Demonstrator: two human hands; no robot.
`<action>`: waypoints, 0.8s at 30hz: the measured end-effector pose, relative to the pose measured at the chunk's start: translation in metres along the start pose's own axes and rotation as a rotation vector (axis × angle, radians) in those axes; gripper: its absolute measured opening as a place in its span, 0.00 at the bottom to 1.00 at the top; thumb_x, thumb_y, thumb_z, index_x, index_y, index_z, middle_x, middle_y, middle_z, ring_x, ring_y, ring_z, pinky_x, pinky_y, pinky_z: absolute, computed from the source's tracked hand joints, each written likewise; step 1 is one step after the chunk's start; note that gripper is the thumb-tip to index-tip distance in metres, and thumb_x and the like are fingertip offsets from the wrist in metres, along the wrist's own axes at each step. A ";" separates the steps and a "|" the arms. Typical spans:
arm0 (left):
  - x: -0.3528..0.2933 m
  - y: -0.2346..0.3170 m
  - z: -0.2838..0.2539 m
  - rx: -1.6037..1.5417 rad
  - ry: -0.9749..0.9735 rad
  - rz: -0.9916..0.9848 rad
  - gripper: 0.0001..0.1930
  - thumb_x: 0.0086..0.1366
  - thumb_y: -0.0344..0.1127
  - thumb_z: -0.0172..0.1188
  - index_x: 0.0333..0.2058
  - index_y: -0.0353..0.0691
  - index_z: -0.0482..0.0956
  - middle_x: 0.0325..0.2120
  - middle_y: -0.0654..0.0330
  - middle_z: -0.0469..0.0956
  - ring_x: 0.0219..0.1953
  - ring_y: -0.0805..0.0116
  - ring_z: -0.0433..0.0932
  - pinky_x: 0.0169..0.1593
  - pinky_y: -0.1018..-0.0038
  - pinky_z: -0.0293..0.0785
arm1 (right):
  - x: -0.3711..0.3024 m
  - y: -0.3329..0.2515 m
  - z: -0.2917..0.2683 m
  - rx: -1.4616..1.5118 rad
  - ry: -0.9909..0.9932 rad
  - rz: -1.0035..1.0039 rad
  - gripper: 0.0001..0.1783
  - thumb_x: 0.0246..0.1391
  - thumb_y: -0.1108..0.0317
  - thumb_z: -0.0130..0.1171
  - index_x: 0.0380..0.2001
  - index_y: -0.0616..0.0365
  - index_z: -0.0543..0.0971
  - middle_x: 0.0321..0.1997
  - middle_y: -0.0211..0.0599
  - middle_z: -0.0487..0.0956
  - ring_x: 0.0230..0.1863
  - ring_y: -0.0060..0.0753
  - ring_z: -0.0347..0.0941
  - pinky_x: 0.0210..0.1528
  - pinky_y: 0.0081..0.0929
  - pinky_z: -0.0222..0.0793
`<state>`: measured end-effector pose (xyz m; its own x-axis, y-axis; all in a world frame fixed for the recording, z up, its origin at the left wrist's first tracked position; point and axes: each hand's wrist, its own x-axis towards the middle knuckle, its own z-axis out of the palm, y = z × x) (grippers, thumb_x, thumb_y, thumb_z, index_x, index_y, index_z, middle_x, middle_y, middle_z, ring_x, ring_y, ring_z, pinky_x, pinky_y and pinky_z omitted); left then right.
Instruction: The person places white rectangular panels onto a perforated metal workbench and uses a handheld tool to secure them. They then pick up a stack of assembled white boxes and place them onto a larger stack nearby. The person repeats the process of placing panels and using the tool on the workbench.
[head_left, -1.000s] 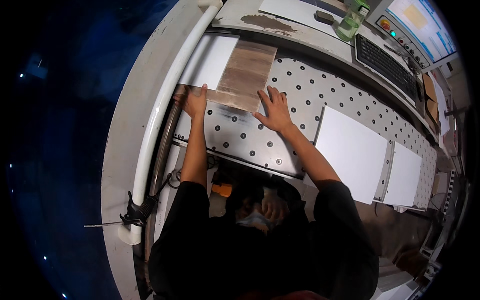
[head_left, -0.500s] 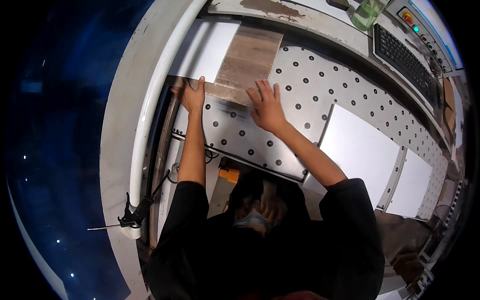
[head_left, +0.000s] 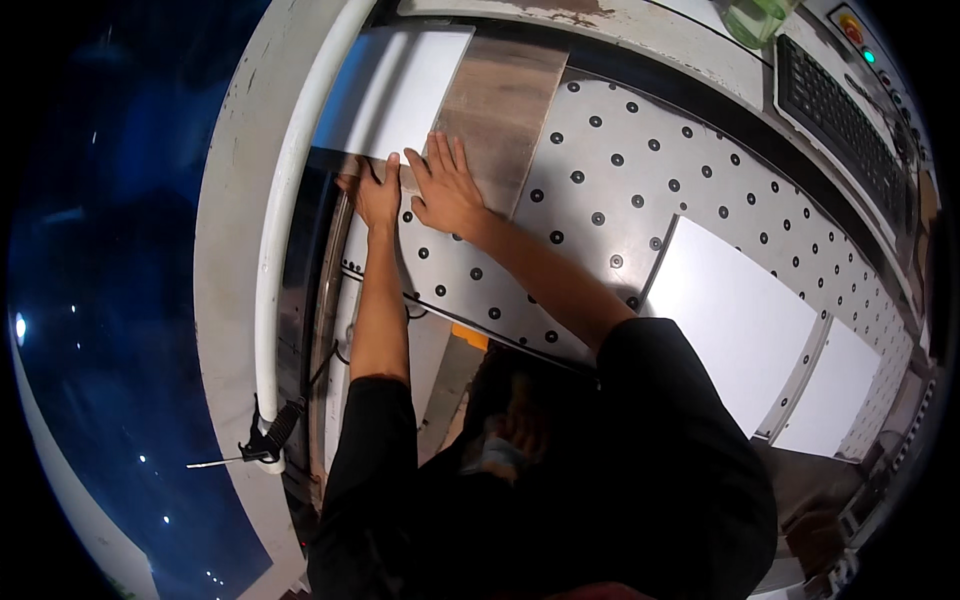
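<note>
A white panel (head_left: 400,85) lies at the far left, its left side reaching to a pale rail. Beside it and along its near edge is a brown wood-patterned board (head_left: 505,95). My left hand (head_left: 377,195) rests at the near edge of the white panel, thumb raised and apart; its other fingers are partly lost in shadow. My right hand (head_left: 447,190) lies flat with fingers spread, on the brown board by the panel's near right corner. Neither hand is wrapped round anything. Below them shows the metal table (head_left: 515,265) with rows of black round dots.
Two more white panels, a larger one (head_left: 735,315) and a smaller one (head_left: 828,390), lie on the table to the right. A long white rail (head_left: 283,220) runs down the left, with a black blow gun (head_left: 265,440) at its end. Far right stands a black keyboard (head_left: 835,120).
My right hand has moved left, from the brown board's near right part to beside the white panel's corner. My left hand stays at the panel's near edge. The whole view has shifted slightly.
</note>
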<state>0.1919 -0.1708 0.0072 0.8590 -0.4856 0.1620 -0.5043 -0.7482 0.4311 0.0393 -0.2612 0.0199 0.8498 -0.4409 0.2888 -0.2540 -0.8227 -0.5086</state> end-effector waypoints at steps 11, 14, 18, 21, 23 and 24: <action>0.001 -0.005 0.003 0.024 0.045 -0.004 0.51 0.62 0.74 0.54 0.70 0.37 0.62 0.68 0.28 0.56 0.74 0.30 0.40 0.75 0.52 0.41 | 0.002 -0.003 -0.003 -0.038 -0.021 0.003 0.41 0.54 0.52 0.58 0.69 0.58 0.63 0.73 0.75 0.54 0.77 0.69 0.44 0.77 0.62 0.32; 0.002 0.001 0.004 0.035 0.050 -0.019 0.52 0.62 0.74 0.53 0.70 0.37 0.61 0.67 0.28 0.57 0.74 0.31 0.40 0.75 0.51 0.42 | 0.004 -0.003 -0.002 0.012 0.040 -0.002 0.40 0.53 0.54 0.58 0.67 0.61 0.65 0.72 0.76 0.55 0.77 0.70 0.45 0.77 0.62 0.32; 0.001 -0.001 0.002 0.041 0.021 -0.050 0.53 0.61 0.77 0.51 0.72 0.39 0.58 0.68 0.30 0.57 0.75 0.32 0.40 0.75 0.52 0.41 | 0.001 -0.003 -0.001 0.038 0.053 -0.012 0.40 0.53 0.55 0.60 0.67 0.61 0.66 0.71 0.77 0.56 0.76 0.70 0.46 0.77 0.62 0.32; -0.001 -0.001 0.004 -0.003 0.024 -0.039 0.52 0.62 0.75 0.52 0.71 0.37 0.60 0.68 0.28 0.57 0.74 0.28 0.42 0.75 0.51 0.42 | 0.002 -0.001 -0.006 0.040 0.068 -0.029 0.40 0.51 0.55 0.62 0.66 0.61 0.67 0.70 0.77 0.57 0.76 0.70 0.47 0.77 0.62 0.33; 0.002 -0.003 0.004 0.023 0.032 -0.028 0.51 0.62 0.74 0.52 0.70 0.37 0.61 0.67 0.26 0.55 0.73 0.25 0.43 0.74 0.50 0.43 | 0.001 -0.003 -0.005 0.061 0.124 -0.041 0.40 0.51 0.56 0.63 0.65 0.60 0.68 0.69 0.77 0.59 0.75 0.70 0.50 0.76 0.61 0.36; 0.001 -0.005 0.004 0.041 0.056 -0.013 0.51 0.62 0.74 0.53 0.70 0.36 0.61 0.67 0.25 0.55 0.73 0.25 0.43 0.74 0.49 0.44 | 0.002 -0.004 -0.004 0.069 0.141 -0.052 0.40 0.50 0.56 0.63 0.65 0.60 0.68 0.69 0.77 0.59 0.75 0.71 0.50 0.76 0.62 0.37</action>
<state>0.1951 -0.1690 0.0019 0.8684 -0.4509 0.2062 -0.4954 -0.7727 0.3968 0.0405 -0.2601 0.0262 0.7863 -0.4484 0.4250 -0.1751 -0.8214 -0.5428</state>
